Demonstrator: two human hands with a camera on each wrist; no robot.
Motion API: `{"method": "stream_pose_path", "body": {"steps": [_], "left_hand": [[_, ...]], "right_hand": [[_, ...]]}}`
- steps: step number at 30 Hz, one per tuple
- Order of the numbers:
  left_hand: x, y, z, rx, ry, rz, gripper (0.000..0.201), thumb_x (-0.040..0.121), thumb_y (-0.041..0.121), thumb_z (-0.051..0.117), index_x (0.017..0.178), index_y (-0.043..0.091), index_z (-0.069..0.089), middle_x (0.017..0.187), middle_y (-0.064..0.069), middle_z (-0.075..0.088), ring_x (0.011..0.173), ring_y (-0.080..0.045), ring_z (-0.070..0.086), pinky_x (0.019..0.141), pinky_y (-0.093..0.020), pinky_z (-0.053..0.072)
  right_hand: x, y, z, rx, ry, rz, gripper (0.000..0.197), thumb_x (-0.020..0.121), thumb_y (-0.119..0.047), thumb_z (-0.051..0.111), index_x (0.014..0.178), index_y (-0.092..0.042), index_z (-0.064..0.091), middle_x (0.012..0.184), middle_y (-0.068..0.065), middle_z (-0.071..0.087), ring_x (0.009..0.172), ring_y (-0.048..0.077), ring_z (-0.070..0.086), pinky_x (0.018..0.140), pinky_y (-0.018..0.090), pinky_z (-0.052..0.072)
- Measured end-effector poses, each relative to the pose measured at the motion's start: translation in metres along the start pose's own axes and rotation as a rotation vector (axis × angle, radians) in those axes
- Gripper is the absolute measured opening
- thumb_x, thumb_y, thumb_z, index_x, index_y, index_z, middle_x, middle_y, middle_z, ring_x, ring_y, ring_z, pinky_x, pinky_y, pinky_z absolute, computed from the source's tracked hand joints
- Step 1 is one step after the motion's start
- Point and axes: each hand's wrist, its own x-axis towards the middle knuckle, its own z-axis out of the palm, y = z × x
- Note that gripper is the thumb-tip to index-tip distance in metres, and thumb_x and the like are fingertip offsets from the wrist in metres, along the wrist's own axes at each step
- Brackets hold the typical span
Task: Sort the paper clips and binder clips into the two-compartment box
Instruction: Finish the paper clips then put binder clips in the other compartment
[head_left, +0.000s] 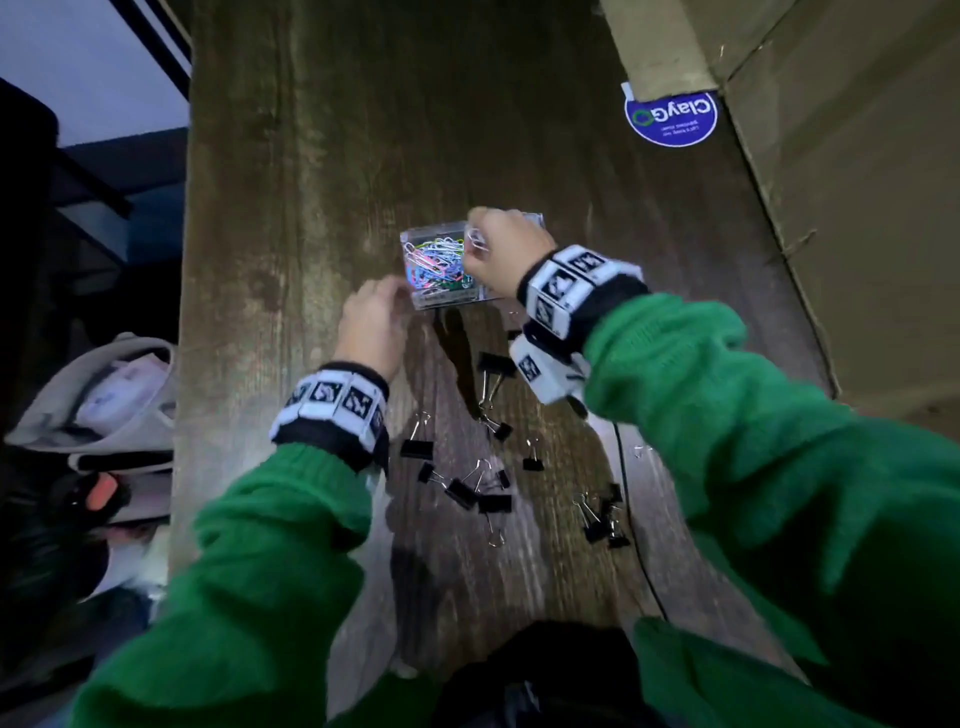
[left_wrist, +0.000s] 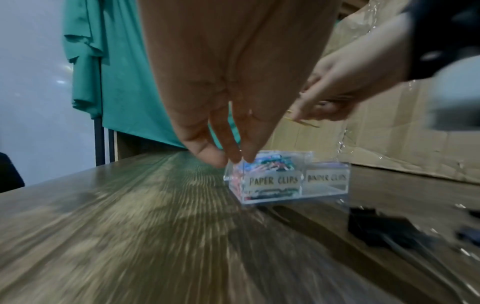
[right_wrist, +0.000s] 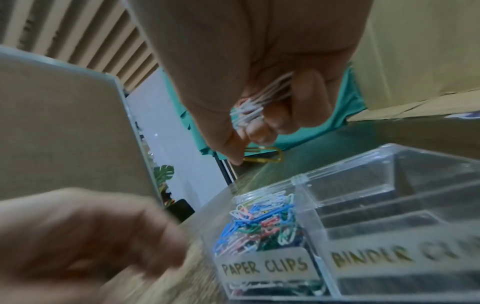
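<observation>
A clear two-compartment box stands mid-table. Its left compartment, labelled PAPER CLIPS, holds several coloured paper clips. The BINDER CLIPS compartment looks empty. My right hand hovers over the box, gripping a bunch of white paper clips in the palm and pinching a yellow paper clip at the fingertips. My left hand is by the box's near left corner, its fingers straight and pointing down, holding nothing. Several black binder clips lie scattered on the wooden table near me.
A large cardboard box lines the table's right side, with a blue round sticker beside it. The table's left edge drops to a grey bag below. A thin cable crosses the near right of the table.
</observation>
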Motion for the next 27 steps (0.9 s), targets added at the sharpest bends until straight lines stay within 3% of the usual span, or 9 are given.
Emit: {"method": "stream_pose_path", "body": {"steps": [4, 8, 10, 13, 17, 19, 22, 25, 27], "left_hand": [[-0.038, -0.017, 0.016, 0.088, -0.224, -0.087, 0.030, 0.080, 0.017, 0.066, 0.109, 0.010, 0.060, 0.111, -0.019, 0.058, 0.104, -0.037, 0.055, 0.091, -0.044, 0.046], [-0.065, -0.010, 0.025, 0.195, -0.396, -0.180, 0.064, 0.076, 0.045, 0.068, 0.127, 0.014, 0.044, 0.121, -0.009, 0.048, 0.108, -0.027, 0.054, 0.094, -0.041, 0.048], [-0.071, -0.008, 0.031, 0.241, -0.441, -0.229, 0.076, 0.074, 0.043, 0.071, 0.134, 0.013, 0.034, 0.124, -0.009, 0.045, 0.109, -0.028, 0.055, 0.094, -0.045, 0.049], [-0.074, -0.007, 0.042, 0.196, -0.424, -0.269, 0.066, 0.073, 0.025, 0.075, 0.127, 0.011, 0.040, 0.125, -0.013, 0.047, 0.109, -0.032, 0.055, 0.097, -0.053, 0.045], [-0.078, -0.002, 0.050, 0.153, -0.419, -0.247, 0.061, 0.080, 0.004, 0.066, 0.134, 0.009, 0.039, 0.132, -0.017, 0.046, 0.112, -0.031, 0.056, 0.098, -0.041, 0.049], [-0.080, -0.001, 0.051, 0.130, -0.423, -0.243, 0.058, 0.080, 0.002, 0.064, 0.132, 0.009, 0.040, 0.126, -0.016, 0.052, 0.108, -0.030, 0.059, 0.095, -0.038, 0.052], [-0.080, -0.001, 0.051, 0.115, -0.420, -0.242, 0.037, 0.083, 0.006, 0.062, 0.118, 0.006, 0.050, 0.106, -0.013, 0.065, 0.096, -0.028, 0.064, 0.086, -0.037, 0.056], [-0.079, 0.002, 0.048, 0.084, -0.358, -0.224, 0.027, 0.087, 0.010, 0.058, 0.113, 0.006, 0.056, 0.104, -0.012, 0.066, 0.095, -0.029, 0.064, 0.085, -0.039, 0.054], [-0.080, 0.005, 0.045, 0.013, -0.301, -0.204, 0.027, 0.089, 0.009, 0.053, 0.115, 0.005, 0.056, 0.112, -0.015, 0.061, 0.101, -0.032, 0.062, 0.090, -0.043, 0.051]], "right_hand": [[0.035, -0.021, 0.012, -0.114, -0.101, -0.099, 0.024, 0.091, -0.013, 0.051, 0.114, -0.006, 0.053, 0.117, 0.019, 0.061, 0.107, 0.037, 0.059, 0.083, 0.039, 0.047], [0.044, -0.024, 0.022, -0.188, -0.145, -0.157, 0.030, 0.088, 0.001, 0.049, 0.117, -0.006, 0.055, 0.122, 0.016, 0.059, 0.113, 0.034, 0.056, 0.088, 0.037, 0.045], [0.040, -0.021, 0.020, -0.174, -0.132, -0.171, 0.039, 0.087, 0.005, 0.049, 0.123, -0.007, 0.055, 0.127, 0.014, 0.057, 0.119, 0.031, 0.052, 0.096, 0.036, 0.041], [0.027, -0.008, 0.011, -0.009, -0.033, -0.123, 0.048, 0.086, 0.011, 0.045, 0.128, -0.009, 0.054, 0.133, 0.013, 0.054, 0.124, 0.029, 0.050, 0.106, 0.036, 0.039], [-0.008, 0.019, 0.013, 0.191, 0.155, -0.030, 0.036, 0.086, 0.007, 0.044, 0.108, -0.009, 0.067, 0.112, 0.012, 0.069, 0.107, 0.027, 0.064, 0.099, 0.035, 0.048], [-0.031, 0.032, 0.026, 0.195, 0.091, 0.006, 0.030, 0.088, 0.004, 0.047, 0.104, -0.011, 0.068, 0.109, 0.009, 0.071, 0.104, 0.024, 0.065, 0.099, 0.036, 0.049], [-0.062, 0.037, 0.059, 0.084, -0.131, -0.093, 0.043, 0.089, 0.007, 0.045, 0.122, -0.017, 0.060, 0.128, 0.006, 0.062, 0.119, 0.023, 0.056, 0.106, 0.040, 0.044], [-0.079, 0.034, 0.085, -0.167, -0.331, -0.258, 0.067, 0.086, 0.012, 0.044, 0.141, -0.026, 0.037, 0.154, 0.003, 0.030, 0.143, 0.030, 0.022, 0.116, 0.048, 0.027], [-0.086, 0.034, 0.091, -0.335, -0.396, -0.295, 0.070, 0.087, 0.008, 0.047, 0.145, -0.027, 0.030, 0.158, 0.000, 0.017, 0.146, 0.030, 0.012, 0.117, 0.048, 0.019]]}}
